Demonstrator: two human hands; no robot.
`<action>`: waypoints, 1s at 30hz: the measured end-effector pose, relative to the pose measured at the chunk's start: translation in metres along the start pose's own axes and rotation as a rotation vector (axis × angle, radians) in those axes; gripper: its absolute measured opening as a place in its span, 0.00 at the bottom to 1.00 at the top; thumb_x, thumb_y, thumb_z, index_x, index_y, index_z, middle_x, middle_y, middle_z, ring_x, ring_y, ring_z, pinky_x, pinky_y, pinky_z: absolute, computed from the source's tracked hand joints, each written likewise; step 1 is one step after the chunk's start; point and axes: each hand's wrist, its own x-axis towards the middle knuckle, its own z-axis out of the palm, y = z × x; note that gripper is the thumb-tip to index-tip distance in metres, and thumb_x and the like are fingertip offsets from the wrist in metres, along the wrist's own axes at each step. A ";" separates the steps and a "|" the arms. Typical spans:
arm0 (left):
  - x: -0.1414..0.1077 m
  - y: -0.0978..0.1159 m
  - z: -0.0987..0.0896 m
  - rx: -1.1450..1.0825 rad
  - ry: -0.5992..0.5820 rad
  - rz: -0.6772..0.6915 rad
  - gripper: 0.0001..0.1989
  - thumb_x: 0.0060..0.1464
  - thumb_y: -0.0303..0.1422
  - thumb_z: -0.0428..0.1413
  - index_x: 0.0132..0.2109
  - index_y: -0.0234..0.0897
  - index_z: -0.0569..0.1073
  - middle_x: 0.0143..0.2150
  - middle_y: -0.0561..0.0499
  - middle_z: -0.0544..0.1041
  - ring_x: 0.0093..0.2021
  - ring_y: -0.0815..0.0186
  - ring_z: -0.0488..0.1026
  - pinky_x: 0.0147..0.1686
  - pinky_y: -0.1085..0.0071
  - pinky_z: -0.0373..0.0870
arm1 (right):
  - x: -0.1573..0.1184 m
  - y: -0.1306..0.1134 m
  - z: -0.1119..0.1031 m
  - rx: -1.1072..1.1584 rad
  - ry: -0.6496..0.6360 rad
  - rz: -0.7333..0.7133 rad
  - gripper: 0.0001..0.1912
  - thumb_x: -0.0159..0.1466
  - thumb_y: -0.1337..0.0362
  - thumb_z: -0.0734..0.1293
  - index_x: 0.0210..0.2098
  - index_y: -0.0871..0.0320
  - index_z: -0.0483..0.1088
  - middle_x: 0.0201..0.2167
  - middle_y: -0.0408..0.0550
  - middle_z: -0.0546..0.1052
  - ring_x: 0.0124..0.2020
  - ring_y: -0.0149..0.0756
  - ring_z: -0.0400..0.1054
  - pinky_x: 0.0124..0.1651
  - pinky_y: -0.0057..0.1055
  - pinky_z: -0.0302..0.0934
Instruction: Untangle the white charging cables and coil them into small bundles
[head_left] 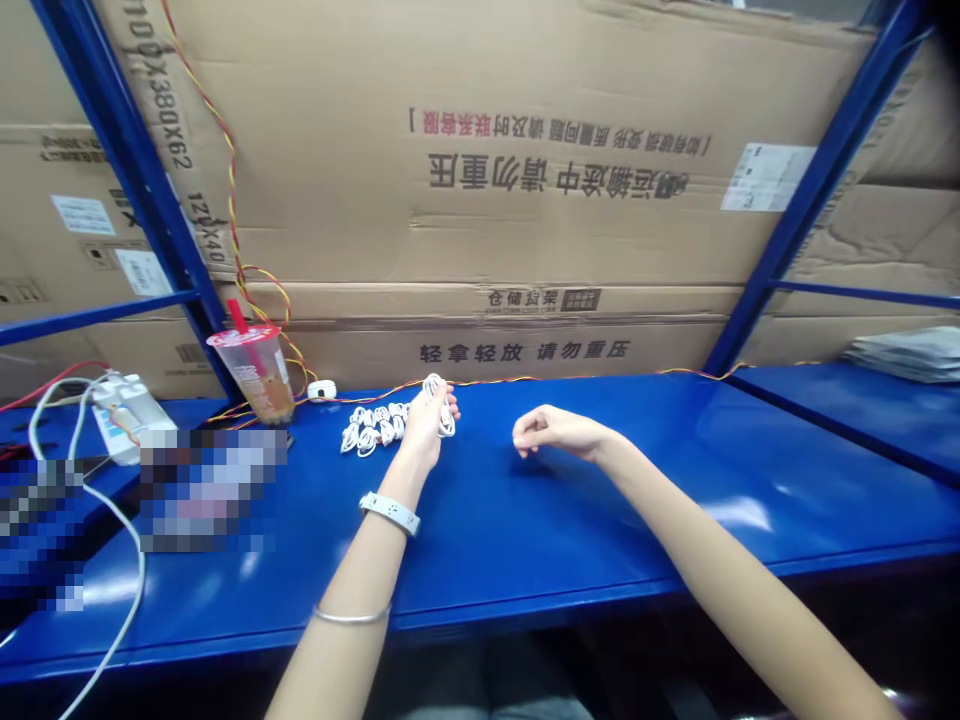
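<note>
Several white coiled cables (373,425) lay bunched; the left hand (426,430) clutched one, fingers closed around it; the right hand (551,430) curled loosely, empty.

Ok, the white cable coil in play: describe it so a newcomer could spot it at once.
Start at the blue steel shelf in front of the big cardboard cartons. Near its back edge, left of centre, lies a cluster of small coiled white cables. The one you want is the white coil at the cluster's right end, the only one held, gripped in the person's left hand.
</note>
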 end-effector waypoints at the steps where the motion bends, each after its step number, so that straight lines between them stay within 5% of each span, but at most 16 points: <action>1: 0.000 0.001 -0.001 -0.036 0.016 -0.043 0.14 0.51 0.41 0.61 0.33 0.33 0.69 0.25 0.55 0.69 0.22 0.74 0.68 0.27 0.75 0.68 | -0.001 0.000 0.002 -0.029 -0.081 0.010 0.13 0.50 0.55 0.72 0.26 0.61 0.75 0.25 0.47 0.76 0.28 0.32 0.66 0.33 0.28 0.56; 4: 0.001 0.001 -0.003 -0.105 0.042 -0.148 0.13 0.54 0.39 0.58 0.33 0.32 0.69 0.25 0.53 0.70 0.23 0.72 0.70 0.29 0.73 0.71 | 0.000 0.001 0.010 -0.083 -0.212 0.029 0.13 0.48 0.55 0.73 0.26 0.60 0.76 0.25 0.46 0.77 0.28 0.33 0.67 0.34 0.28 0.59; 10: 0.000 -0.006 0.004 -0.075 0.044 -0.252 0.15 0.61 0.40 0.50 0.34 0.32 0.69 0.26 0.51 0.71 0.24 0.70 0.70 0.29 0.70 0.71 | 0.008 0.009 0.019 -0.313 -0.108 -0.057 0.15 0.48 0.55 0.74 0.30 0.59 0.77 0.23 0.43 0.74 0.25 0.31 0.65 0.29 0.27 0.57; 19: -0.017 -0.023 0.023 -0.079 -0.110 -0.361 0.22 0.60 0.48 0.46 0.36 0.32 0.70 0.29 0.48 0.74 0.27 0.67 0.72 0.30 0.70 0.69 | 0.015 0.002 0.038 -0.334 0.460 -0.317 0.12 0.60 0.55 0.65 0.31 0.58 0.72 0.29 0.46 0.76 0.29 0.33 0.65 0.33 0.29 0.56; 30: -0.020 -0.029 0.023 -0.115 -0.281 -0.369 0.23 0.60 0.51 0.43 0.35 0.34 0.68 0.33 0.44 0.76 0.34 0.63 0.75 0.35 0.69 0.72 | 0.020 0.012 0.044 -0.409 0.565 -0.184 0.07 0.54 0.63 0.65 0.28 0.60 0.72 0.25 0.45 0.76 0.26 0.32 0.66 0.30 0.27 0.56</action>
